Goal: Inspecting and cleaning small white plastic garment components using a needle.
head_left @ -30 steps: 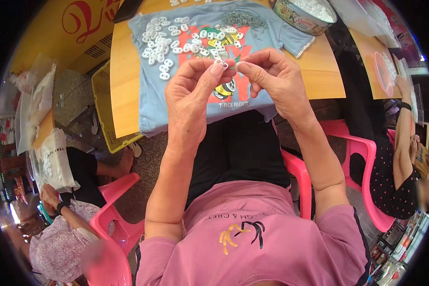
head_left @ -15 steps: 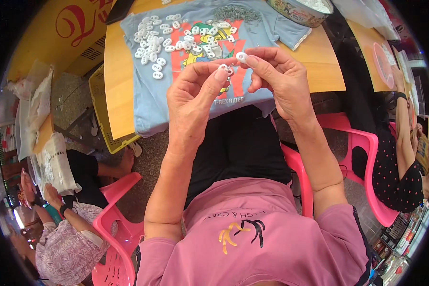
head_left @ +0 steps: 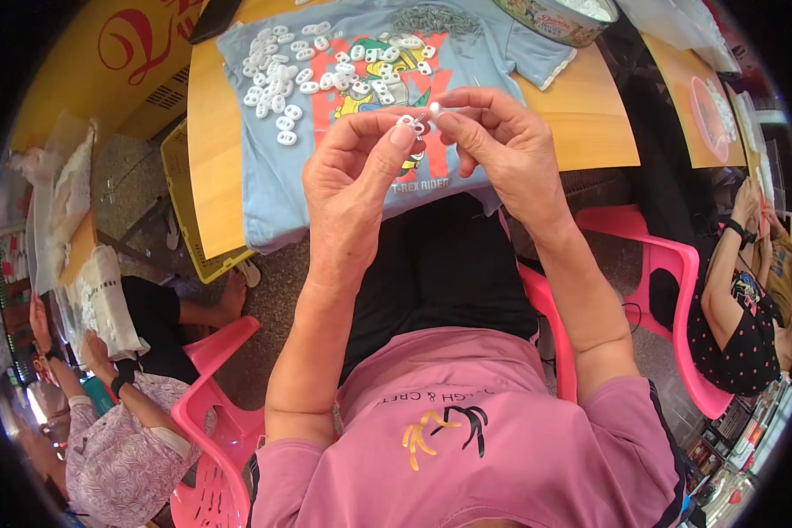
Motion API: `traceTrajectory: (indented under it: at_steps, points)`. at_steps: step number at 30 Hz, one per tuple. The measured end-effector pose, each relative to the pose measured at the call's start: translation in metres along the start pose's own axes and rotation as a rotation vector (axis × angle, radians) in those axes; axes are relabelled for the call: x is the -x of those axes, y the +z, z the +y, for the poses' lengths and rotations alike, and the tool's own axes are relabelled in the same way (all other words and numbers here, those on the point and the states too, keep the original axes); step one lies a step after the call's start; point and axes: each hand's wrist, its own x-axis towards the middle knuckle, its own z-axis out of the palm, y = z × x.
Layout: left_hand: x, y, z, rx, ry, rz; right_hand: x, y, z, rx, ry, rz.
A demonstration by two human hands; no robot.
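Over the near edge of the blue printed T-shirt point(head_left: 273, 189), both hands meet fingertip to fingertip. My left hand point(head_left: 348, 180) pinches a small white plastic piece with holes point(head_left: 411, 124), and a thin metal bit shows at it. Between thumb and forefinger, my right hand point(head_left: 506, 158) grips another small white plastic piece point(head_left: 436, 108), mostly covered by the fingers. The two pieces are very close; whether they touch I cannot tell. Beyond the hands lie a heap of white two-hole pieces point(head_left: 277, 84) and several scattered pieces with metal bits point(head_left: 383, 88).
A pile of small grey metal parts point(head_left: 436, 19) lies at the shirt's far side. A round tin point(head_left: 550, 25) of white pieces stands at the far right of the wooden table point(head_left: 590, 132). People sit on both sides, near pink chairs point(head_left: 669, 290) and a yellow crate point(head_left: 185, 211).
My right hand has moved slightly left and down, bringing its white piece closer to the left hand's. At the far right, a co-worker's arm has drawn back from the pink tray.
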Motion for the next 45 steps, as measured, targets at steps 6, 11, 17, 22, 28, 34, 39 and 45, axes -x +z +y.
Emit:
traceTrajectory:
  at_steps: [6, 11, 17, 22, 28, 34, 39, 45]
  points:
    - [0.002, 0.004, 0.004, -0.099, 0.071, -0.017, 0.001, 0.004, 0.000, -0.114, -0.003, -0.043]
    - [0.003, 0.003, 0.005, -0.105, 0.087, -0.048, -0.002, -0.002, -0.001, -0.123, 0.039, -0.036]
    - [0.003, 0.003, 0.003, 0.038, 0.042, -0.055, 0.002, 0.002, 0.003, -0.245, 0.084, -0.022]
    - [0.000, 0.001, -0.005, -0.023, 0.057, -0.011, -0.002, 0.004, 0.007, -0.293, 0.147, -0.026]
    - [-0.005, -0.007, 0.000, 0.369, 0.016, -0.105, -0.009, -0.004, 0.004, -0.412, 0.286, -0.216]
    - [-0.004, -0.010, 0.001, 0.297, 0.021, -0.013, -0.009, -0.001, -0.002, -0.527, 0.261, -0.164]
    - [0.000, -0.002, -0.003, 0.101, 0.059, 0.008, -0.005, 0.007, -0.004, -0.246, 0.062, -0.056]
    - [0.001, -0.002, 0.000, 0.089, 0.039, -0.028, -0.001, 0.007, 0.000, -0.149, 0.023, -0.045]
